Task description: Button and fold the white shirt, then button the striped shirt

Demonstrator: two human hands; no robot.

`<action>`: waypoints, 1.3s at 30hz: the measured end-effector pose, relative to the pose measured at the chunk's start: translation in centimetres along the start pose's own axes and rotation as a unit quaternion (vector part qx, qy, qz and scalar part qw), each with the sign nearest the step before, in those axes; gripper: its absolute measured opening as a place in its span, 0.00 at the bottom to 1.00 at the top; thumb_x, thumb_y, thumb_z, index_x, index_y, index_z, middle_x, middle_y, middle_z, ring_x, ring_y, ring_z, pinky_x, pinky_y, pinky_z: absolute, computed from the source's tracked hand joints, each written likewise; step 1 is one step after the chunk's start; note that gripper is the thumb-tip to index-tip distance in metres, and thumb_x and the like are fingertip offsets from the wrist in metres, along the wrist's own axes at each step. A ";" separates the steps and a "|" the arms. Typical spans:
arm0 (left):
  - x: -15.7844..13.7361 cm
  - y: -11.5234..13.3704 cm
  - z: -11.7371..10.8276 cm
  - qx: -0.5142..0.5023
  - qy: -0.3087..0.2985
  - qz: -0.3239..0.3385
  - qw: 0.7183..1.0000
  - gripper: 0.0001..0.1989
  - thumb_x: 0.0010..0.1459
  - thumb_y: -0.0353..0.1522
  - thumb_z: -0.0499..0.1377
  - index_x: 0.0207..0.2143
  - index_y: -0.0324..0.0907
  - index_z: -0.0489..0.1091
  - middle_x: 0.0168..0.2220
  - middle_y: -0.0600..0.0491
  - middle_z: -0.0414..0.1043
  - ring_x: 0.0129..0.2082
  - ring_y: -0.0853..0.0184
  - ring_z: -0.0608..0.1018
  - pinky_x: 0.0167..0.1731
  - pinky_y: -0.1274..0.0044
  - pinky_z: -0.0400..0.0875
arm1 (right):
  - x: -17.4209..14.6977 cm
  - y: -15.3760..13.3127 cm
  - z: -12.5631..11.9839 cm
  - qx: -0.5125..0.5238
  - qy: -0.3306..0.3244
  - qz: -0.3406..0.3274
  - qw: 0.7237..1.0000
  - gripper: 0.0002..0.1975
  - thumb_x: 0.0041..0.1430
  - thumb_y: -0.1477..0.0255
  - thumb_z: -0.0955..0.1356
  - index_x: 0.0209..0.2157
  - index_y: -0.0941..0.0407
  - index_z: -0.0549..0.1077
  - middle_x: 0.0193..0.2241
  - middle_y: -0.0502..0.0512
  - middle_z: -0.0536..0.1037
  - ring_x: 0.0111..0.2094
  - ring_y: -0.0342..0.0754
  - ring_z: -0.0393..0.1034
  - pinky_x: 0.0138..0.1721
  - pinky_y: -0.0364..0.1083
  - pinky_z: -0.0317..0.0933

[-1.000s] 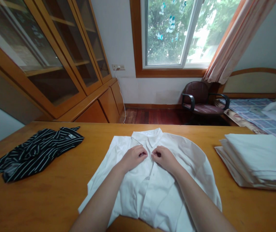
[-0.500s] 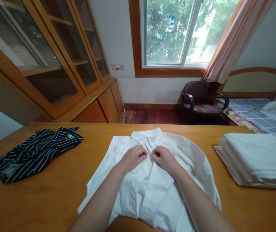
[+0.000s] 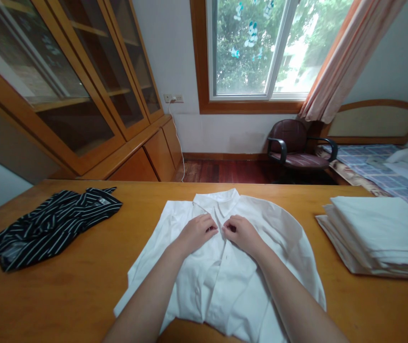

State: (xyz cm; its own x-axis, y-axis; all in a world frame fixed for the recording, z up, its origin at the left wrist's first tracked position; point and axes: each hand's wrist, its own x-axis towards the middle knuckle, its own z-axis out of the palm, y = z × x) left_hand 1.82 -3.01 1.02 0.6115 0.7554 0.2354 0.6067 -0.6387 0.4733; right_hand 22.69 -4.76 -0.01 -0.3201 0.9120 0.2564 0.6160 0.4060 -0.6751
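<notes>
White shirt (image 3: 238,290) lies under my fingers (image 3: 208,222), both hands (image 3: 244,233) pinching its front, collar (image 3: 227,206) near the table's far edge (image 3: 143,185).

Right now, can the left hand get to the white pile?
Probably not easily: the left hand is at the shirt, and the right hand and right arm are between it and the pile.

The view has shifted very slightly, so the window (image 3: 243,62), chair (image 3: 291,138), striped cloth (image 3: 57,224), white shirt (image 3: 221,281) and folded stack (image 3: 386,228) now sit a touch farther left in it; the gap between left hand (image 3: 198,233) and right hand (image 3: 242,234) looks slightly narrower.
</notes>
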 end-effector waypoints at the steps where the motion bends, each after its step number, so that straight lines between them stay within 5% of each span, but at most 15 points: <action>1: 0.0 0.0 0.0 0.003 0.000 0.001 1.000 0.04 0.62 0.30 0.60 0.32 0.43 0.71 0.34 0.54 0.71 0.38 0.65 0.75 0.39 0.74 0.68 | 0.0 0.0 0.0 0.000 0.000 -0.001 1.000 0.06 0.56 0.76 0.68 0.25 0.55 0.74 0.24 0.50 0.74 0.29 0.45 0.66 0.33 0.43 0.57; 39: 0.2 0.5 -0.2 0.048 -0.006 0.047 0.998 0.09 0.65 0.29 0.56 0.31 0.41 0.73 0.32 0.53 0.72 0.34 0.67 0.75 0.35 0.76 0.69 | -0.1 -0.1 0.0 0.030 0.005 0.002 1.000 0.04 0.57 0.76 0.70 0.28 0.55 0.76 0.25 0.48 0.71 0.27 0.43 0.65 0.30 0.41 0.58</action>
State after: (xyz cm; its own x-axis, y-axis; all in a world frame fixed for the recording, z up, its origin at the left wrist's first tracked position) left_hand 2.11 -3.18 1.45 0.6747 0.6892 0.2641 0.5911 -0.7188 0.3659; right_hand 22.70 -4.84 0.05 -0.3101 0.9140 0.2615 0.5725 0.3991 -0.7162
